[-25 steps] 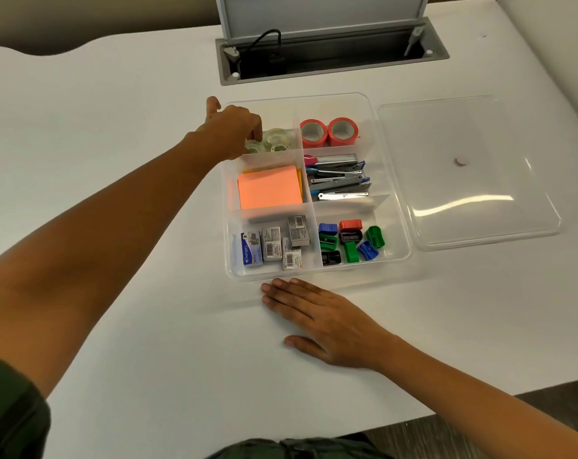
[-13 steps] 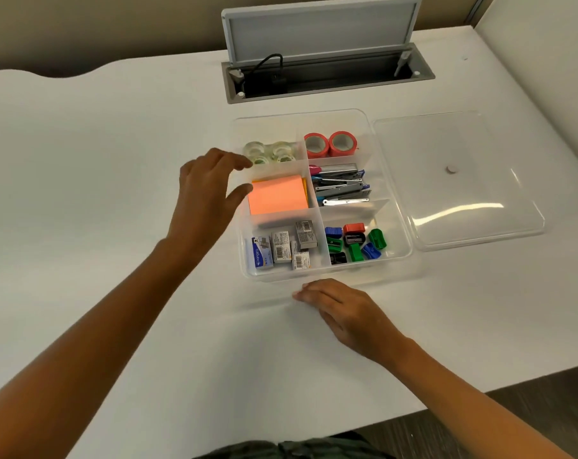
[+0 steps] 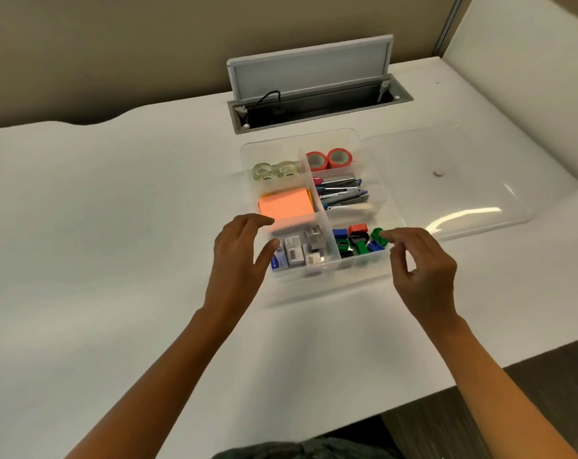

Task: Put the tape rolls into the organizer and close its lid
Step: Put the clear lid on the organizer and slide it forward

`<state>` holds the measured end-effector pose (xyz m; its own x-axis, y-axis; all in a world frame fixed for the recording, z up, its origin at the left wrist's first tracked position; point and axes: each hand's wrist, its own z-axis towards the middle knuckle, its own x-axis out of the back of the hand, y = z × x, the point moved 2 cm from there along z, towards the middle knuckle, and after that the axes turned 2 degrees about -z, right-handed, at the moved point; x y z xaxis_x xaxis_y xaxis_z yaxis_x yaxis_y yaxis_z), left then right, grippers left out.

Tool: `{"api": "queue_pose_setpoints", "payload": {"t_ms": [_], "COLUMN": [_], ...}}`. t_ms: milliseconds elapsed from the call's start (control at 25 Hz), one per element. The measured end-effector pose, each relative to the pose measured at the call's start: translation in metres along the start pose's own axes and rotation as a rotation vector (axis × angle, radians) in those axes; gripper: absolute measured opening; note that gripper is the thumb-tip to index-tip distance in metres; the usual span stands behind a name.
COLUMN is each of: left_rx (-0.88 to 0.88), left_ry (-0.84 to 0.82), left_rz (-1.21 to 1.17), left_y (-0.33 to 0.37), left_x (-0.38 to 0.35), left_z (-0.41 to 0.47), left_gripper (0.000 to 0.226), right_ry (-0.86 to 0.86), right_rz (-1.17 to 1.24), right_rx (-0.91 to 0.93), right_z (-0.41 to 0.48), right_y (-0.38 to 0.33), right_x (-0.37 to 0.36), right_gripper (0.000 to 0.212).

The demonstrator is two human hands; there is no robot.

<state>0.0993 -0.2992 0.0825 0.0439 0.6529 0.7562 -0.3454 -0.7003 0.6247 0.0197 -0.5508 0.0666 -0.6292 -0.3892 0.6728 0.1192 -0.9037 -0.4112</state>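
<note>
Clear tape rolls: lay in the far-left compartment of the organizer.
Red tape rolls: stood in the far-right compartment.
Lid: lay flat on the table, just right of the organizer, which was uncovered.
Left hand: fingers spread and loose at the near-left corner, grasping nothing.
Right hand: fingers half curled at the near-right corner, empty.

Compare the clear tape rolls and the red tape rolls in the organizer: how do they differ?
The clear tape rolls are see-through and pale; the red tape rolls are opaque with coral-red sides. The clear pair sits in the far-left compartment of the organizer, the red pair in the far-right one. The clear rolls look lower and flatter, the red rolls taller. Both are pairs, side by side, with no hand on them, and the lid lies off to the right.
</note>
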Motion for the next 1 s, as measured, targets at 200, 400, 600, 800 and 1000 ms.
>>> {"api": "queue_pose_setpoints", "payload": {"t_ms": [200,400,600,800,1000], "left_rx": [-0.009,-0.054,-0.176,-0.132,-0.104], "left_ry": [-0.011,-0.019,-0.181,-0.279,-0.462], "left_rz": [0.01,-0.006,0.05,0.226,0.331], "left_y": [0.046,0.116,0.173,0.188,0.194], "left_x": [-0.035,-0.1,-0.183,-0.227,-0.244], "left_z": [0.022,0.05,0.051,0.069,0.074], "left_gripper": [0.028,0.026,0.032,0.054,0.059], "right_ry": [0.001,-0.081,-0.192,-0.389,-0.42], "right_rz": [0.013,0.033,-0.034,-0.318,-0.396], "right_rx": [-0.023,-0.087,-0.382,-0.749,-0.796], "right_z": [0.024,0.051,0.071,0.077,0.075], "right_y": [0.056,0.138,0.22,0.275,0.28], "right_x": [0.013,0.032,0.041,0.044,0.044], "right_gripper": [0.026,0.026,0.04,0.062,0.062]}}
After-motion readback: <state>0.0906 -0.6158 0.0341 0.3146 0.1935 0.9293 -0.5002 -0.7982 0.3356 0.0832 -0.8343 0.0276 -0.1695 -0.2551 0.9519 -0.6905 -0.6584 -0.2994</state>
